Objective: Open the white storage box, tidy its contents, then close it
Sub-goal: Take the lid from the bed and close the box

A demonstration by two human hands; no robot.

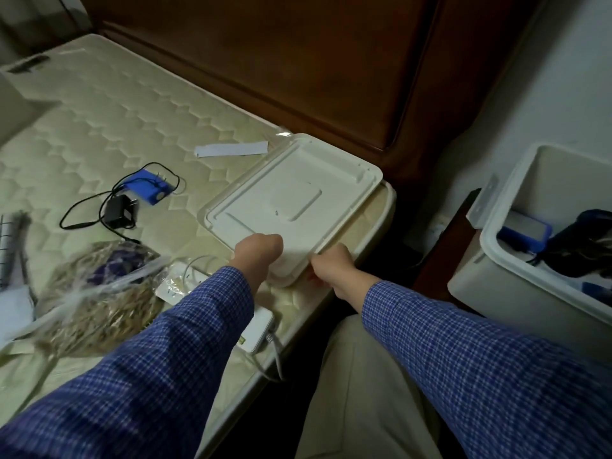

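The white lid [291, 190] of the storage box lies flat on the mattress corner, underside up. My left hand [260, 251] is closed on its near edge, and my right hand [334, 266] grips the near right corner from the side. The open white storage box [496, 226] stands on the floor at the right, lidless. Inside it I see a blue device [525, 231] and a dark bundle [583, 243].
On the mattress [99, 120] lie a blue gadget [149, 187], a black adapter with cable [117, 210], a paper strip [231, 149], a bag of straw-like filling [99, 293], and a white device with cord [260, 329]. A dark wooden headboard [298, 61] stands behind.
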